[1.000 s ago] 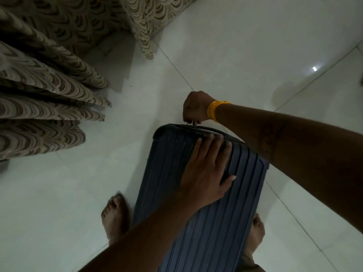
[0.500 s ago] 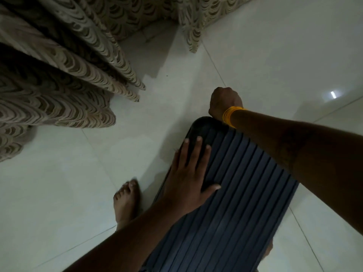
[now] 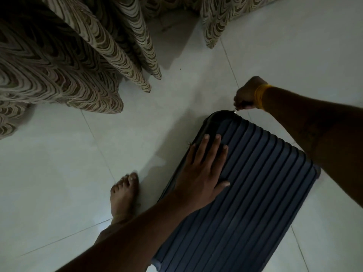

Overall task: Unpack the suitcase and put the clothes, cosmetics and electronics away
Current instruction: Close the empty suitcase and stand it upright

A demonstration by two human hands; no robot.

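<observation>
Head view: left hand (image 3: 202, 171) fingers spread flat on unlabelled ribbed suitcase (image 3: 245, 193); right hand (image 3: 247, 95) fingers pinching zipper pull (image 3: 235, 111).

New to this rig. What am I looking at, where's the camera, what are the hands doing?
There is no robot here: a person works with bare hands, and the single wide-angle camera sits on their head, looking forward and down. That is why both forearms come in from the bottom and right edges.

On the pale tiled floor lies a dark blue ribbed suitcase, apparently closed. The left hand rests flat on its shell, fingers straight. The right hand, with a yellow band at the wrist, pinches a small metal piece, probably the zipper pull, at the far corner.

A bare foot stands to the left of the suitcase. Patterned curtains hang at upper left.
</observation>
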